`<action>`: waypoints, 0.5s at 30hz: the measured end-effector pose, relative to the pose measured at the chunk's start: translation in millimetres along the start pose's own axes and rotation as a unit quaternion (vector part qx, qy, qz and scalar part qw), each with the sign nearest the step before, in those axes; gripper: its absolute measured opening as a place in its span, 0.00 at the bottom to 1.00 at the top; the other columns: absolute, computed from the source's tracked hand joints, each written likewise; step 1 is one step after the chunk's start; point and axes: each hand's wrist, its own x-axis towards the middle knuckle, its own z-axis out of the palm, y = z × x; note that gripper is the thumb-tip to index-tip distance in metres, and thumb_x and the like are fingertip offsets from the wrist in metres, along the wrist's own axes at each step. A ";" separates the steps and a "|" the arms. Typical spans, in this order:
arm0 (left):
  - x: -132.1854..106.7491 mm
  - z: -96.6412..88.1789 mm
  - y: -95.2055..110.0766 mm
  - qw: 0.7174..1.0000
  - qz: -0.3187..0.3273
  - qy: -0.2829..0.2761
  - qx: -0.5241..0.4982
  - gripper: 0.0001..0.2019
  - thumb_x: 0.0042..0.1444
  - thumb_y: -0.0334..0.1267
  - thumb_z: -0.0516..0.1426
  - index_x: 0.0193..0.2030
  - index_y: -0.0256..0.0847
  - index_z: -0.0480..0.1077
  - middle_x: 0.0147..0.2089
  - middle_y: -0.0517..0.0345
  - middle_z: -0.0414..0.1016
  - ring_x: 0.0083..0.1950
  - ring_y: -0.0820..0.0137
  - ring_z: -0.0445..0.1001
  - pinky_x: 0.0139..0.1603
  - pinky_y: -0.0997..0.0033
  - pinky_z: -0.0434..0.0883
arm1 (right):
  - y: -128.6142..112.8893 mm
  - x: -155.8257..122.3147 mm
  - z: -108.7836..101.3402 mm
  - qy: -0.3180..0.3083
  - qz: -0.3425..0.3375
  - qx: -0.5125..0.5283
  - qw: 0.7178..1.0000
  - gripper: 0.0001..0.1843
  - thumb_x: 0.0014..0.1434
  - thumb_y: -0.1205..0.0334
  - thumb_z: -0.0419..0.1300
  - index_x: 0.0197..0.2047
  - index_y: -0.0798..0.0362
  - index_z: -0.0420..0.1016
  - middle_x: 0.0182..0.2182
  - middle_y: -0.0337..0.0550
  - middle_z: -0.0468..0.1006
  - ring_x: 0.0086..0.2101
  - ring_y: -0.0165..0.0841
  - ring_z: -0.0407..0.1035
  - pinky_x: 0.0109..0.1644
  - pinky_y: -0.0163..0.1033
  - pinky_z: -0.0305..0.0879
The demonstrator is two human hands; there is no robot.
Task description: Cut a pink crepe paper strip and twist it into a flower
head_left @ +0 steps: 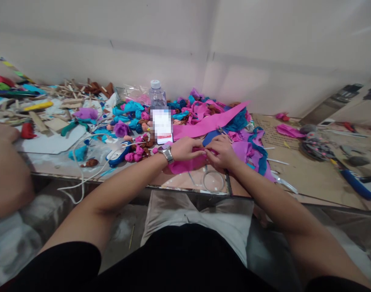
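My left hand, with a metal-banded watch on its wrist, is closed on pink crepe paper. Against it, my right hand pinches the same paper, and the fingertips of both hands meet over the table. Just beyond them lies a long pink strip, its pointed end reaching to the right. A metal tool, perhaps scissors, lies partly hidden behind my right hand. Below my hands a wire ring rests near the table edge.
A phone stands before a capped bottle. Crumpled paper flowers and a white cable lie left. Scissors and cardboard are right. Another person's arm reaches in at left, near wood scraps.
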 end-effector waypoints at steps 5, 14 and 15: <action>-0.4 0.6 -0.2 1.000 -0.003 0.002 -0.026 0.20 0.72 0.51 0.54 0.45 0.39 0.82 0.41 0.53 0.86 0.38 0.68 0.78 0.41 0.70 0.65 | 0.8 -0.3 1.9 0.001 -0.001 0.003 1.000 0.11 0.70 0.54 0.62 0.39 0.49 0.83 0.34 0.44 0.85 0.41 0.41 0.73 0.53 0.53 0.58; 0.6 -7.1 2.2 0.992 -0.093 0.077 0.020 0.17 0.68 0.46 0.56 0.39 0.38 0.82 0.34 0.54 0.83 0.32 0.69 0.73 0.37 0.67 0.61 | 4.4 0.8 0.5 0.022 0.035 0.000 0.999 0.11 0.68 0.57 0.61 0.35 0.49 0.82 0.32 0.43 0.84 0.40 0.41 0.73 0.53 0.53 0.58; 0.9 -7.9 1.4 0.990 -0.108 0.091 0.031 0.17 0.68 0.45 0.56 0.37 0.38 0.82 0.33 0.53 0.83 0.32 0.69 0.73 0.36 0.67 0.60 | 5.3 0.4 0.2 0.028 0.034 -0.001 0.999 0.10 0.67 0.57 0.61 0.35 0.49 0.81 0.32 0.43 0.84 0.40 0.41 0.73 0.53 0.52 0.58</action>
